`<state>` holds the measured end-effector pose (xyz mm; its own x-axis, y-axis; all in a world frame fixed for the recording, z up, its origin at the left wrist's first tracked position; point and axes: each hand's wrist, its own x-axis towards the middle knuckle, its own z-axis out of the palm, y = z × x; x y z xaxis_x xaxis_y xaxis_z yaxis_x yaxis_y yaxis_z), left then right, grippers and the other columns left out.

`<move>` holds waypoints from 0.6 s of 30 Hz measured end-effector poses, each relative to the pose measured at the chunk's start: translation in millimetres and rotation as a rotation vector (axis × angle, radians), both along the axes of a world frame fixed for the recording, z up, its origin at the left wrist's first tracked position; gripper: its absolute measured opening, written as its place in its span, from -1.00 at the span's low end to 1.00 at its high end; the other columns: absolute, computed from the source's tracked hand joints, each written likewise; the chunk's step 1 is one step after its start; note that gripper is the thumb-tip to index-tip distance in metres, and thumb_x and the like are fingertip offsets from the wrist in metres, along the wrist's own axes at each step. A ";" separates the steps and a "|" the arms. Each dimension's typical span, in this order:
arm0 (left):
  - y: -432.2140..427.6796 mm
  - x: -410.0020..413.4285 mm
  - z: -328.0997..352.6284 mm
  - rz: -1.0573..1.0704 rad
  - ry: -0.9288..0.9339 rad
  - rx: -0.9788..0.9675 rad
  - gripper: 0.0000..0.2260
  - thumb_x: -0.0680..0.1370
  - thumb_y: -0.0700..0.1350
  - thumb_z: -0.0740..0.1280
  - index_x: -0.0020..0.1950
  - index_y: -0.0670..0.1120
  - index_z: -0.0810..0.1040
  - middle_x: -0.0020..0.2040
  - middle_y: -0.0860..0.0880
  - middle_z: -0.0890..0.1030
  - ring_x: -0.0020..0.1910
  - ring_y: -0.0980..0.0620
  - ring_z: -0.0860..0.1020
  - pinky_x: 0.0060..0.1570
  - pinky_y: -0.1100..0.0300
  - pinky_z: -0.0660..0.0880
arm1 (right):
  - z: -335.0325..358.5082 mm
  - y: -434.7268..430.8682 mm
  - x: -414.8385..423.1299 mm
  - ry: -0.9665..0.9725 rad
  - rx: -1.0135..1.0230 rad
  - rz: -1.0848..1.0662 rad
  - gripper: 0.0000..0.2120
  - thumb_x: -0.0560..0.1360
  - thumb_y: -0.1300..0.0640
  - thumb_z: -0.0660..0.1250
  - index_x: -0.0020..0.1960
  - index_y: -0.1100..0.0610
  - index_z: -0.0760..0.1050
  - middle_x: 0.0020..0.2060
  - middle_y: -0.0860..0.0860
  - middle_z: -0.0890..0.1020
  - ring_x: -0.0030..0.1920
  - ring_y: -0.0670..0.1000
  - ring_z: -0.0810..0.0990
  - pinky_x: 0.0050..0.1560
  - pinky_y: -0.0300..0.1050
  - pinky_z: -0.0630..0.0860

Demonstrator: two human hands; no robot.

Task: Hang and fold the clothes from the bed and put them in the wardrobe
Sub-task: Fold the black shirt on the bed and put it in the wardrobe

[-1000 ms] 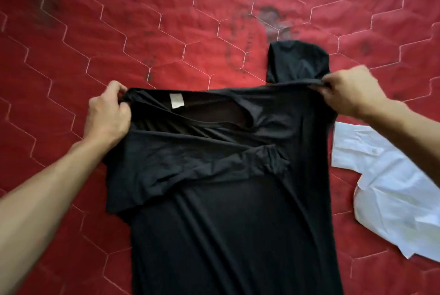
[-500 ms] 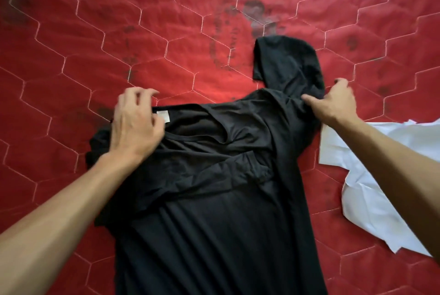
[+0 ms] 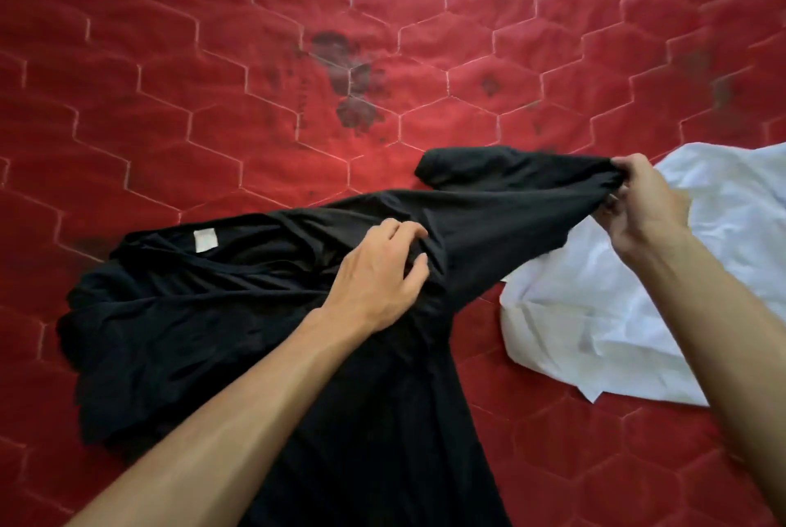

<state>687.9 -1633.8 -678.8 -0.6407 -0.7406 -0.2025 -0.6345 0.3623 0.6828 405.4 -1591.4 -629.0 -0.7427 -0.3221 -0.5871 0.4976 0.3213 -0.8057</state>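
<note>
On the red quilted bed [image 3: 212, 101], the black T-shirt [image 3: 212, 314] lies crumpled, with its collar and white label [image 3: 205, 239] toward the far left. Your left hand [image 3: 378, 271] sits on its middle, fingers curled into a bunch of fabric. Your right hand [image 3: 642, 207] pinches the end of one sleeve [image 3: 510, 195], which is drawn taut to the right over the white shirt [image 3: 595, 314] lying just beside it.

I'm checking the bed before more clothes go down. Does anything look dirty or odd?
Yes: dark stains blotch the red mattress just beyond the black shirt, with smaller smudges to their right.
</note>
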 end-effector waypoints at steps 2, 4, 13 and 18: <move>7.5 -31.5 7.9 -0.014 0.033 0.012 -0.63 0.55 0.07 0.30 0.31 -0.03 0.47 0.21 0.04 0.53 0.20 0.01 0.51 0.19 -0.02 0.49 | 9.5 7.1 -4.1 -0.001 -0.078 0.031 -0.91 0.48 0.23 0.34 -0.20 0.13 0.52 -0.33 0.00 0.59 -0.36 -0.08 0.56 -0.33 -0.24 0.54; 13.7 -67.1 15.2 -0.008 0.086 0.062 -0.50 0.53 0.15 0.34 0.40 -0.04 0.41 0.32 0.04 0.49 0.29 0.03 0.47 0.30 0.05 0.43 | 19.3 11.0 -1.2 -0.033 -0.174 0.069 -0.90 0.51 0.24 0.36 -0.18 0.14 0.52 -0.38 -0.03 0.59 -0.36 -0.10 0.57 -0.30 -0.28 0.53; 3.6 -167.5 -6.6 0.119 -0.274 0.108 -0.41 0.48 -0.09 0.41 0.45 -0.12 0.26 0.30 -0.18 0.50 0.29 -0.21 0.47 0.19 -0.03 0.43 | -45.3 53.1 11.3 -0.120 0.291 0.182 -0.86 0.49 0.22 0.31 -0.25 0.17 0.48 -0.37 0.10 0.52 -0.37 0.04 0.54 -0.21 -0.07 0.56; 2.4 -170.7 -7.4 0.248 -0.091 0.392 -0.92 0.42 -0.10 0.38 -0.23 -0.08 0.55 -0.30 0.01 0.56 -0.25 0.03 0.55 -0.19 0.16 0.49 | -64.9 47.6 14.5 -0.293 0.203 0.205 -0.65 0.42 -0.15 0.44 -0.15 0.15 0.56 -0.42 0.00 0.59 -0.40 -0.01 0.56 -0.26 -0.11 0.51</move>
<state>517.2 -1631.4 -686.3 -0.4211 -0.7251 -0.5448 -0.7329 -0.0819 0.6754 420.0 -1543.9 -693.9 -0.4673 -0.3019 -0.8310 0.6057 0.5753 -0.5497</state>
